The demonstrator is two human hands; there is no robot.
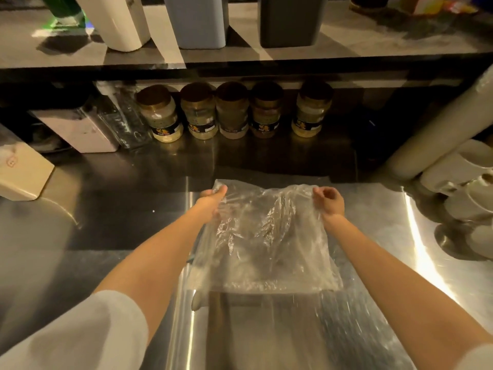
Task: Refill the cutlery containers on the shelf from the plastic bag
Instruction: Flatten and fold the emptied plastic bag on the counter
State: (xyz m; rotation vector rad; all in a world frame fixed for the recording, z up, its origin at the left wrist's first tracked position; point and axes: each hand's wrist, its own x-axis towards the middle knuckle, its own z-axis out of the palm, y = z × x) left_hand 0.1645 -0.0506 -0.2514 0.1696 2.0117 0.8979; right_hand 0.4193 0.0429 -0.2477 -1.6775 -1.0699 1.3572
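Note:
A clear plastic bag (264, 236) is held up flat over the steel counter (120, 236), and it looks limp, with no cutlery visible inside. My left hand (213, 200) grips its upper left corner. My right hand (328, 200) pinches its upper right corner. On the shelf (373, 41) above stand three tall containers: a white one (120, 22), a pale blue one (200, 20) and a dark grey one (292, 20). Their tops are cut off by the frame, so what they hold is hidden.
Several spice jars (232, 110) line the back under the shelf. A white box (77, 129) and a clear bottle (125, 121) stand to their left. A beige box (21, 172) sits far left. White cups (469, 182) and a pale roll (437, 124) crowd the right side.

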